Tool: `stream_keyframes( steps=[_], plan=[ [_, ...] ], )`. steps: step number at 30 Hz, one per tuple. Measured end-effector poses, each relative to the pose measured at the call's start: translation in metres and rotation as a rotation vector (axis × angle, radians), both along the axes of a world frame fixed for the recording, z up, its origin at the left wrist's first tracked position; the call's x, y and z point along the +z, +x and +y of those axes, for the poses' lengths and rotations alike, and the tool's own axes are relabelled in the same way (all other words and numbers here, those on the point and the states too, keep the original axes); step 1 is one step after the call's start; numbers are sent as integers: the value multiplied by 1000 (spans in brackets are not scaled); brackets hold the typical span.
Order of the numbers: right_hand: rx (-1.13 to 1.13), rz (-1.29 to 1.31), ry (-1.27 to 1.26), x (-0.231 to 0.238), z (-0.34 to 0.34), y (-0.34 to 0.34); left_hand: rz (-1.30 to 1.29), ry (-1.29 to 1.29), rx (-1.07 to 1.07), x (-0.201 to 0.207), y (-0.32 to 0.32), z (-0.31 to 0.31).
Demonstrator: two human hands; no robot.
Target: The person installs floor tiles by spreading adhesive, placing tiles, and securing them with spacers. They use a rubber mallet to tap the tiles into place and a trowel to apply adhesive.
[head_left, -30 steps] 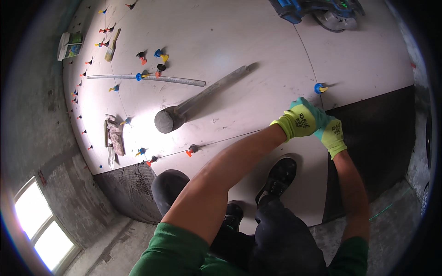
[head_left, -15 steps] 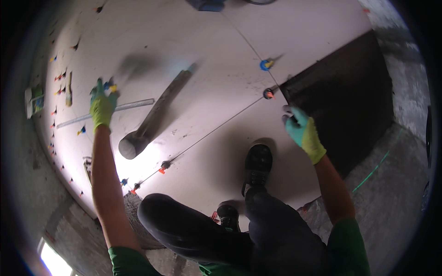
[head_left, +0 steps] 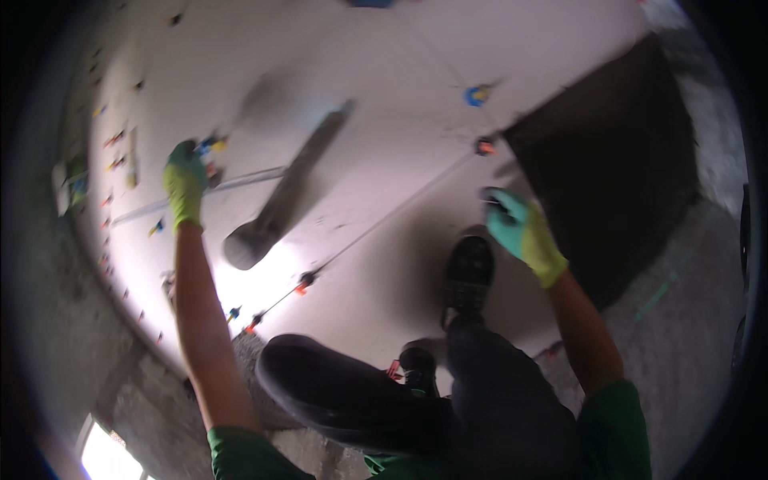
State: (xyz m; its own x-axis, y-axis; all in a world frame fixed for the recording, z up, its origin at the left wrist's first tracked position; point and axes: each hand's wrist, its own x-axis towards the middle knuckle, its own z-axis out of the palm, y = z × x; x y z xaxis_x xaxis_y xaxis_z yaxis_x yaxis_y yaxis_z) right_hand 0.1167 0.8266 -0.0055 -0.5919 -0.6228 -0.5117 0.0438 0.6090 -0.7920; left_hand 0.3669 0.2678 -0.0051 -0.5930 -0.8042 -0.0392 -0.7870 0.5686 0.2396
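My left hand [head_left: 186, 182], in a yellow-green glove, reaches low over the pale tiles at the left. Its fingers are curled, with a blurred reddish piece [head_left: 211, 170] beside them that may be in the grip. A blue-and-yellow tile leveling spacer [head_left: 213, 146] stands just past the fingertips. At the right, my gloved right hand [head_left: 524, 236] hovers over the tile near the dark patch, its fingers pinched; a small dark thing [head_left: 488, 194] shows at the tips, too blurred to name. Between the hands a mallet [head_left: 250, 245] lies with its handle pointing away.
A grey metal bar [head_left: 240, 182] runs partly under the mallet handle. More leveling spacers stand along the joints, including a blue one [head_left: 477, 96] and a red-and-black one [head_left: 485, 146]. A dark mortar area [head_left: 612, 168] borders the tiles. My shoe [head_left: 469, 272] stands on a tile.
The view has shifted slightly, moving most of the scene to the right. My left hand's fingers have curled in beside the spacer. My right hand remains pinched near the dark area.
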Motion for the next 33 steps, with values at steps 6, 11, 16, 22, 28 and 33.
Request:
stream_keyframes(
  steps=[6,11,16,22,28,33],
  plan=[
    [-85,-141,-69,4,1,12,13,95,228,-7,30,-8],
    [-19,-24,-36,12,-3,16,-132,137,52,-35,20,21],
    [-44,-48,-43,25,-14,12,-34,143,102,1,-42,69],
    [268,238,-195,57,-46,23,144,1163,-293,85,-83,227],
    [576,165,-359,59,-55,49,45,1689,-157,81,-60,313],
    [534,198,-155,55,-38,49,-306,669,-369,41,-38,294]
  ],
)
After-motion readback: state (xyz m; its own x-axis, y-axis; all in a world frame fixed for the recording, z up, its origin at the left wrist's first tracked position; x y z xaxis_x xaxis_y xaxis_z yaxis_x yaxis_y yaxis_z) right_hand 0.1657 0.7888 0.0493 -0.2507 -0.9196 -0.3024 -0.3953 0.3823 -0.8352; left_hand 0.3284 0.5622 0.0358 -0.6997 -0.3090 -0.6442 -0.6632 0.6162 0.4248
